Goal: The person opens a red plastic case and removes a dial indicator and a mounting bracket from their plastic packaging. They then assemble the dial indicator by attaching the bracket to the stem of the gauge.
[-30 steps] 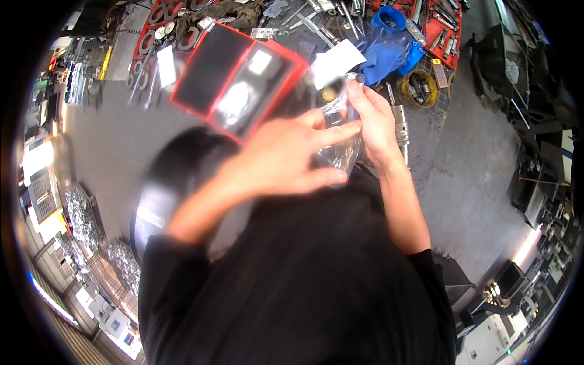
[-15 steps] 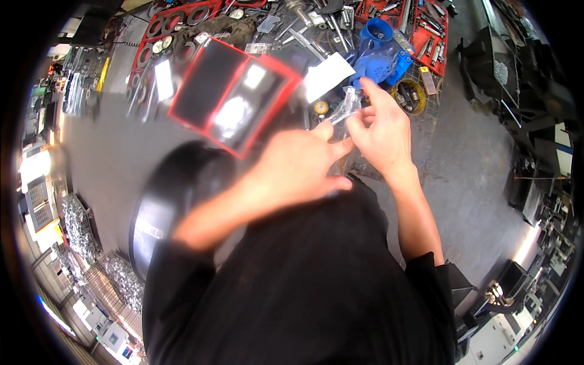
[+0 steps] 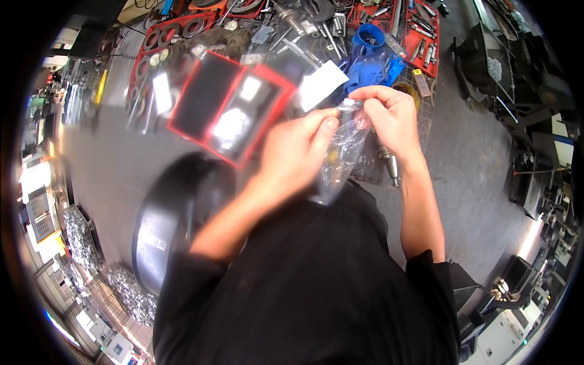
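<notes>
A clear plastic bag (image 3: pixel 340 161) hangs crinkled between my hands, above the near edge of the work surface and my black clothing. My left hand (image 3: pixel 299 145) pinches the bag's upper left edge, thumb and forefinger together. At its upper right, my right hand (image 3: pixel 394 118) has its thumb and forefinger closed on the bag's mouth. A small whitish-metal piece (image 3: pixel 348 104) shows at the top of the bag, between the fingertips; its kind is not clear. Beyond the hands lie a white paper sheet (image 3: pixel 324 84) and a blurred red-edged case (image 3: pixel 198 100), open, with shiny contents.
Blue gloves (image 3: pixel 368 70) and a blue cup (image 3: pixel 370 38) stand behind my right hand. A metal tool holder (image 3: pixel 388 163) lies beside my right wrist. Red trays (image 3: pixel 433 52) hold tools at the back. A glossy black rounded object (image 3: pixel 155 225) is at my left.
My hands have drawn apart, and the bag now hangs stretched out in plain view between them. My right fingers have closed on its top edge; my left hand has turned thumb-up.
</notes>
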Action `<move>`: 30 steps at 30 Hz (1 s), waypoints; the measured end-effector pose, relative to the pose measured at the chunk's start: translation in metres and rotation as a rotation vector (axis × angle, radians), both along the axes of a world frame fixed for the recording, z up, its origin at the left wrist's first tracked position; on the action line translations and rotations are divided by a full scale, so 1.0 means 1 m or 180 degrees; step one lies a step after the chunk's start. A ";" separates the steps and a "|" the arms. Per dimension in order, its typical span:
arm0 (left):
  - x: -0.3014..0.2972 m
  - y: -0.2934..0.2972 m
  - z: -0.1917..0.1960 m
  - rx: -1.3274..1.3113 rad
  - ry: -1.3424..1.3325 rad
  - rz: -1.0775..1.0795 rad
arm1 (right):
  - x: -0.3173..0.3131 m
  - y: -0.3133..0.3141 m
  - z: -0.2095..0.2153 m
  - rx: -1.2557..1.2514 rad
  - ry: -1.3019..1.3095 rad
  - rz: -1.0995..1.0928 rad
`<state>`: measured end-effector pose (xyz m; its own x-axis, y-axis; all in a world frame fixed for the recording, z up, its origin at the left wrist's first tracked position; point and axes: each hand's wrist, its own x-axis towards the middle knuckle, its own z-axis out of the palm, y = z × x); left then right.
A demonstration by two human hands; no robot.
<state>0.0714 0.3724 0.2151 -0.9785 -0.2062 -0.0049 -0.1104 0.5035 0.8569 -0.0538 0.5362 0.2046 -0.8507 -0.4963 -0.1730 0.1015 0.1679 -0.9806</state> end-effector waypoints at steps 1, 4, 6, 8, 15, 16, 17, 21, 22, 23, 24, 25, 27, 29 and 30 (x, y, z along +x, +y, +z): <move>-0.002 0.004 -0.001 -0.0215 0.0179 0.0110 | 0.001 0.000 0.004 0.0004 0.0003 -0.0010; -0.005 0.013 0.004 -0.0543 0.0319 0.0176 | -0.002 0.000 0.008 0.0035 0.0204 0.0067; -0.007 0.018 0.001 -0.0520 0.0328 0.0145 | -0.004 0.004 0.020 0.0282 -0.0020 0.0156; -0.010 0.018 0.001 -0.0411 0.0431 0.0325 | -0.003 0.004 0.024 0.0340 0.0067 0.0158; -0.028 0.015 0.006 -0.0600 -0.0526 -0.0127 | 0.002 -0.001 0.010 0.0605 0.1967 -0.0043; -0.030 0.016 0.005 -0.0556 -0.0471 -0.0130 | 0.001 0.000 0.011 0.0644 0.2121 -0.0060; -0.033 0.016 0.002 -0.0513 -0.0416 -0.0134 | 0.001 0.001 0.011 0.0682 0.2276 -0.0076; -0.043 0.020 0.000 -0.0703 -0.0591 -0.0306 | 0.001 0.004 0.012 0.1148 0.2081 -0.0205; -0.043 0.020 0.000 -0.0672 -0.0592 -0.0330 | 0.001 0.003 0.011 0.1183 0.1938 -0.0255; -0.043 0.020 -0.001 -0.0642 -0.0592 -0.0355 | 0.002 0.003 0.011 0.1217 0.1795 -0.0308; -0.044 0.020 -0.002 -0.0616 -0.0591 -0.0380 | 0.003 0.003 0.012 0.1230 0.1795 -0.0360; -0.044 0.020 -0.003 -0.0501 -0.0568 -0.0353 | 0.006 0.002 0.013 0.1242 0.1794 -0.0412; -0.043 0.020 -0.004 -0.0279 -0.0524 -0.0297 | 0.008 -0.001 0.012 0.0993 0.2132 -0.0449; -0.040 0.024 -0.003 -0.0046 -0.0468 -0.0250 | 0.008 -0.006 0.007 0.0456 0.2800 -0.0412; -0.038 0.026 -0.002 0.0079 -0.0442 -0.0224 | 0.009 -0.004 0.008 0.0575 0.2608 -0.0418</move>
<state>0.0334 0.3980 0.2126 -0.9801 -0.1354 -0.1453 -0.1938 0.4931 0.8481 -0.0444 0.5317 0.2121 -0.7907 -0.4086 0.4559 -0.5994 0.3655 -0.7121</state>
